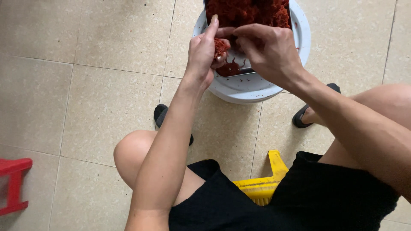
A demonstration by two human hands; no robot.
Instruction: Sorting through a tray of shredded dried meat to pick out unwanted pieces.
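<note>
Over the metal tray set on a white round tub on the floor, the left hand is closed around a small clump of red shreds while the right hand pinches at it, with most of the red heap apparently unworked.

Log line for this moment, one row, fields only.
left hand: pinching red shredded clump | right hand: fingers at same clump | metal tray on white round base | seated, yellow stool
</note>
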